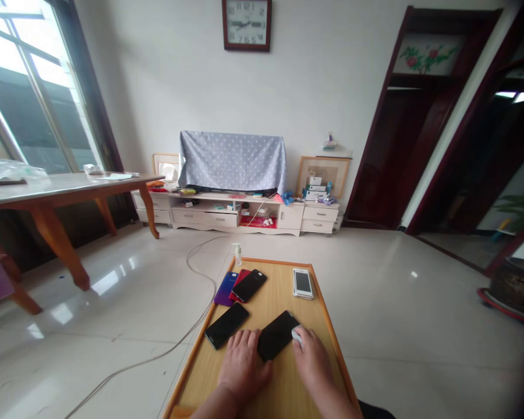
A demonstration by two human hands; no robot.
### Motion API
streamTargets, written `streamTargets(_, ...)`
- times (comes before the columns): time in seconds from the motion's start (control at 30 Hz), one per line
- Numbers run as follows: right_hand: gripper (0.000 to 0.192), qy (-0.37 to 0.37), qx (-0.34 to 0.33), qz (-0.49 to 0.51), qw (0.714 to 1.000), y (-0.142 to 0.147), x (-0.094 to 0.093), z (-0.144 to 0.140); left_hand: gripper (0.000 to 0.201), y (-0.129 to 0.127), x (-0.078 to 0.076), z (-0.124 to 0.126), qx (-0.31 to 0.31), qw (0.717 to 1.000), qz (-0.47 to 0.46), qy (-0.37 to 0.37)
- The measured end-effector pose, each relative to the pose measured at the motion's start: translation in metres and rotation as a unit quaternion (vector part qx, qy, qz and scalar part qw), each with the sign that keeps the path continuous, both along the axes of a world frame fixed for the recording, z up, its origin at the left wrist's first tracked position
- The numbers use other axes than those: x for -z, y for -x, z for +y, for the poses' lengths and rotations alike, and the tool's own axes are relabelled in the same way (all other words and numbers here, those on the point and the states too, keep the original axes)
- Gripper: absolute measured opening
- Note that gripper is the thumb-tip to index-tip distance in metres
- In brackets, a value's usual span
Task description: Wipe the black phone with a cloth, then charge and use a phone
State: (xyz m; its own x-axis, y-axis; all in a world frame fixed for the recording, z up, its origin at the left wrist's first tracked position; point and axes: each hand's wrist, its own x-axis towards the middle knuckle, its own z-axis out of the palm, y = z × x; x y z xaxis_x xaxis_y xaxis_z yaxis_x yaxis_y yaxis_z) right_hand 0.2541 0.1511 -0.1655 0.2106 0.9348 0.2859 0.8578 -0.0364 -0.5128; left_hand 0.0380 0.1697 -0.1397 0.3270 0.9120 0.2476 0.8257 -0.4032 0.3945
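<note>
- L hand [243, 366]: flat, fingers spread, pinning near edge of black phone [277, 334], centre of wooden table [283, 396].
- R hand [313, 361]: clenched on small white wad [297, 334], touching phone's right edge.

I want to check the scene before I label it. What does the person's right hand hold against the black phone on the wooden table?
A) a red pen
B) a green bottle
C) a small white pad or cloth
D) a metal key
C: the right hand presses a small white pad or cloth at the edge of the black phone, while the left hand lies flat on the wooden table beside that phone.
</note>
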Motion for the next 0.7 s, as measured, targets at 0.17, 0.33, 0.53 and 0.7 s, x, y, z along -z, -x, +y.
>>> streamTargets(0.17, 0.04, -0.006, -0.033, 0.004, 0.999, 0.021, 0.003, 0.019, 0.059, 0.001, 0.0, -0.001, -0.042, 0.999, 0.009, -0.017)
streamTargets(0.33, 0.04, -0.019, -0.059, 0.01, 0.998, 0.036, -0.001, 0.027, 0.05, 0.001, -0.006, -0.001, -0.066, 0.997, 0.026, -0.01)
streamTargets(0.53, 0.043, -0.077, -0.089, -0.015, 0.993, 0.038, 0.017, 0.034, 0.05, -0.001, -0.01, 0.004, -0.072, 0.995, 0.061, 0.035)
streamTargets(0.7, 0.04, -0.093, -0.114, -0.022, 0.989, 0.031, 0.031, 0.037, 0.06, 0.001, 0.0, 0.011, -0.077, 0.991, 0.084, 0.065)
